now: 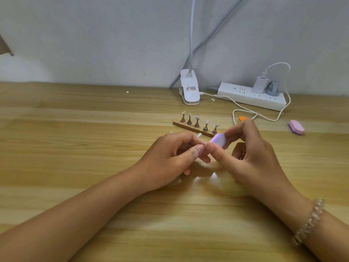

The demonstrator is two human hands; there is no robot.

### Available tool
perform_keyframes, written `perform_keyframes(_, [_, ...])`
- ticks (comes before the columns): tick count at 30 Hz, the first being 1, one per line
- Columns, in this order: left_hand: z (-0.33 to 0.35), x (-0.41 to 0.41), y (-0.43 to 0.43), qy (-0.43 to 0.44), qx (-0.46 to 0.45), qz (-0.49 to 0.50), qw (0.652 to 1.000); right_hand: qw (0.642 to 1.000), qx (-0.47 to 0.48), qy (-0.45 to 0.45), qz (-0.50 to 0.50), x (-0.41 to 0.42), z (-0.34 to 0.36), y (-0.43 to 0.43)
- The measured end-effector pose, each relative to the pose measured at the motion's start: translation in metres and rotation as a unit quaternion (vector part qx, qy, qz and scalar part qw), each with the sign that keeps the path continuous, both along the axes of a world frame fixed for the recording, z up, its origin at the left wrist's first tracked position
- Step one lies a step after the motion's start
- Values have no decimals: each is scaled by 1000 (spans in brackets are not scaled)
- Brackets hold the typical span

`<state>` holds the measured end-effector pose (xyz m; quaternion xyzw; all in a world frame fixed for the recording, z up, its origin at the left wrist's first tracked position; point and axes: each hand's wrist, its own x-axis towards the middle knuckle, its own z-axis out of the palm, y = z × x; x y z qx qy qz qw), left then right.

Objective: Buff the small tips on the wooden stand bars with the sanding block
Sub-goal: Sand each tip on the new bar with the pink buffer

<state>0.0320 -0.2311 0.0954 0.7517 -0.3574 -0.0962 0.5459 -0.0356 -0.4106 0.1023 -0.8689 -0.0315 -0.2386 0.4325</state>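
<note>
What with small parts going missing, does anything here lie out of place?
Yes: a small pale bit, likely a tip, lies loose near the far edge of the table, another by the lamp clip, both away from the wooden stand bar.

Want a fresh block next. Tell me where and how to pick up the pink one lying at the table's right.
Pinch the pink block across its two long sides, coming straight down from above. It lies flat on the table, its rounded ends would likely slip, and nothing crowds it.

The sanding block [219, 141] is white and pink, the table [75, 129] tan wood-grain.
</note>
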Motion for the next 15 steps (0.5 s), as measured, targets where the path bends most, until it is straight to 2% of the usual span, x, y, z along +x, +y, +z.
perform_keyframes(4, [-1, 1, 0, -1, -3, 1, 1000, 998, -45, 2, 39, -3, -2, 5])
perform_keyframes(8, [1, 1, -1, 2, -11, -2, 1000, 999, -17, 13, 33, -1, -1, 1])
perform_keyframes(12, [1, 1, 0, 1, -19, -10, 1000, 996, -81, -22, 41, -5, 0, 5])
perform_keyframes(15, [1, 1, -1, -11, -9, -10, 1000, 996, -65, -20, 63, -5, 0, 6])
